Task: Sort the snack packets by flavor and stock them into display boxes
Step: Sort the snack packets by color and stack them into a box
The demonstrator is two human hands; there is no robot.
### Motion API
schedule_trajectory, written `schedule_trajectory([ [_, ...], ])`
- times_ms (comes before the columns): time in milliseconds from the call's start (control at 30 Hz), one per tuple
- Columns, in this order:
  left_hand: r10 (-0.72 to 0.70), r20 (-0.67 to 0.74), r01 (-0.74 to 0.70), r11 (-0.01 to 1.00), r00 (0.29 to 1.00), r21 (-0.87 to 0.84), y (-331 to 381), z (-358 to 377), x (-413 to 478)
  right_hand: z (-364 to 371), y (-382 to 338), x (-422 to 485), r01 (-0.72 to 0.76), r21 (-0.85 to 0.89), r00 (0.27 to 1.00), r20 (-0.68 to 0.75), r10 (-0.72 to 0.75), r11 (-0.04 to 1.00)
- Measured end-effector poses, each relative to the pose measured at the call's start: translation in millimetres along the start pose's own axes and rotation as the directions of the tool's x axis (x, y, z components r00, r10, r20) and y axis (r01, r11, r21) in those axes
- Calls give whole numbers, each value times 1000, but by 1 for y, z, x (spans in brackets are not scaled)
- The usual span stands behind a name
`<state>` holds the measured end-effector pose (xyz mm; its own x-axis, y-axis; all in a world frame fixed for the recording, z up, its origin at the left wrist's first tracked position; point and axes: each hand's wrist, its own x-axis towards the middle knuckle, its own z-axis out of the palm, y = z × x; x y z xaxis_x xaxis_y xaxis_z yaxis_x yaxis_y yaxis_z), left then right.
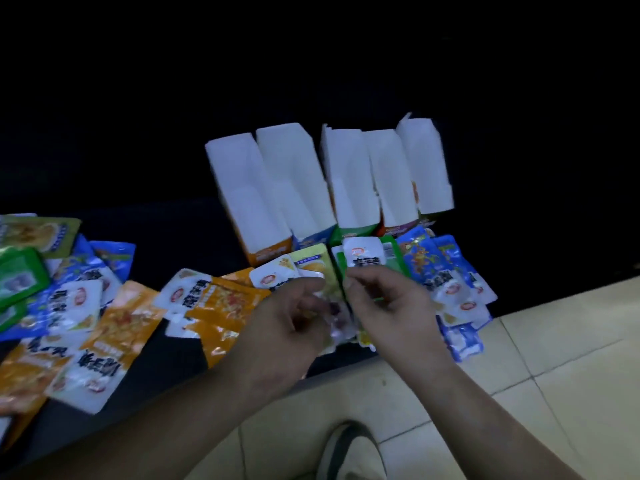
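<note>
Your green packet [367,259] points lengthwise away from you, its white end toward the row of open display boxes [332,174] just behind it. Your right hand [384,299] pinches its near end. Your left hand [287,317], just beside it, grips yellow packets [313,263]. Blue packets [446,271] are heaped to the right and orange packets [221,303] to the left, on the dark bench [166,355].

surface: dark tabletop [166,360] | on it: row of display boxes [301,181] — scattered snack packets [221,303]

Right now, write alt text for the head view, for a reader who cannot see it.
The right hand pinches a green snack packet, the left hand holds a yellow packet, in front of five white display boxes.
</note>
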<state>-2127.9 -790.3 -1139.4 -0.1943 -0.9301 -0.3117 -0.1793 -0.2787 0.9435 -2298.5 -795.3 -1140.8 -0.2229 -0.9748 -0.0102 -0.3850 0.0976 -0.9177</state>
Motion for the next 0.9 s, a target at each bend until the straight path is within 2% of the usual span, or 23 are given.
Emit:
schedule_trajectory([
  [67,32,-21,-31,999,999,20,-4,-30,-11,22,-18,-8,-1,57,996,88,-4,998],
  [200,66,-37,-57,977,997,205,-22,-97,-36,72,-50,-22,-39,128,963,270,3,991],
  [267,83,-99,-48,948,992,313,-45,-125,-46,105,-57,-32,-52,98,934,357,14,994],
  [333,63,-202,10,940,977,341,-67,-148,-57,134,-61,-42,-49,23,897,440,34,999],
  [400,132,-291,19,886,948,463,-85,-167,-69,154,-59,-50,52,-65,865,501,-13,997],
  [433,216,-314,5,817,924,577,-92,-176,-75,160,-54,-50,196,-142,860,501,-100,970],
  [500,361,-315,3,653,878,758,-107,-192,-85,169,-44,-46,498,-308,794,537,-284,810],
  [533,387,-303,16,594,871,804,-114,-198,-87,172,-38,-43,576,-367,760,570,-313,730],
  [600,374,-254,21,528,892,849,-126,-205,-89,178,-28,-39,602,-443,746,609,-270,664],
  [667,313,-213,27,506,926,862,-138,-208,-91,184,-21,-39,584,-506,762,611,-215,635],
  [733,293,-198,27,498,936,866,-146,-213,-96,189,-20,-39,572,-556,790,572,-222,603],
  [800,300,-208,27,512,931,858,-149,-220,-103,195,-26,-40,573,-547,798,542,-264,610],
  [900,317,-258,54,533,913,844,-148,-231,-112,210,-40,-51,603,-423,765,548,-339,676],
])
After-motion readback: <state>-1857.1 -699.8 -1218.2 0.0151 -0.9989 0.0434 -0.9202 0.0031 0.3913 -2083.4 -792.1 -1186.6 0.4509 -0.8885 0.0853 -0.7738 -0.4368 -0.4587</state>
